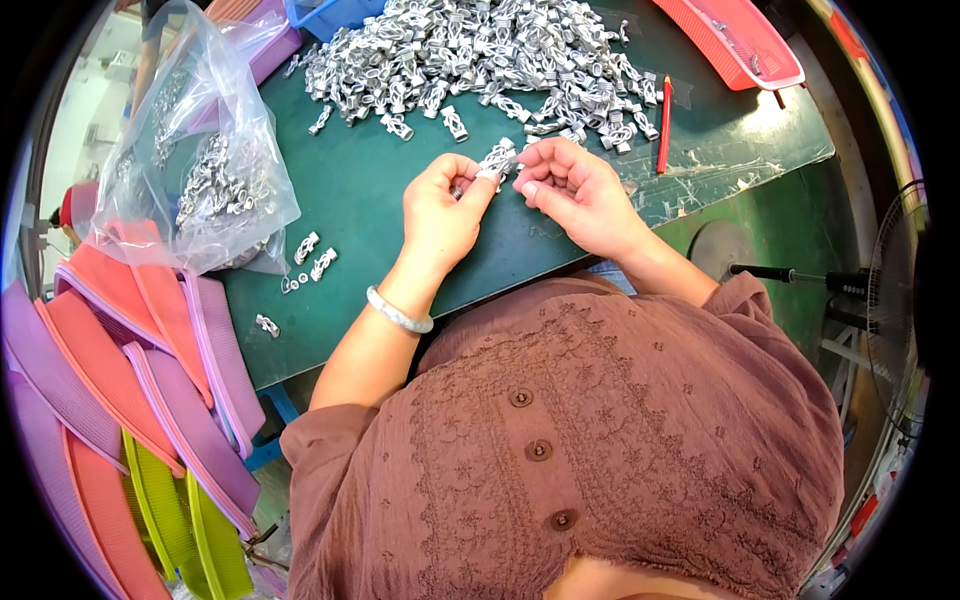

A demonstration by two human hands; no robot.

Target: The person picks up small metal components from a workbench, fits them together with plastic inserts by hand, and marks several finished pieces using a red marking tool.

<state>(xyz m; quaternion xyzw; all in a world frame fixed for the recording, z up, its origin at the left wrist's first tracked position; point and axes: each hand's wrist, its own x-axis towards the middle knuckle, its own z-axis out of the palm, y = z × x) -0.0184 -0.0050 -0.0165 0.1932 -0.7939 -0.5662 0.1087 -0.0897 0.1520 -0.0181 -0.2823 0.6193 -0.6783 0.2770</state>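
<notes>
Near the table's front edge, my left hand (440,213) is closed, its thumb and forefinger pinching a small silver metal clasp (499,156). Close on its right, my right hand (590,198) has its fingers curled and thumb pressed in. Whatever lies between those right fingertips is too small to make out. A big heap of similar silver clasps (440,60) spreads over the green table (370,215) just beyond my hands. To the left lie a few loose clasps (322,264) and tiny rings (292,284).
A clear plastic bag (265,190) of metal parts stands at the left. Stacked purple, coral and green baskets (160,400) crowd the near left. A red pen (665,125) and a coral basket (725,45) lie right of the heap. A fan (890,300) stands far right.
</notes>
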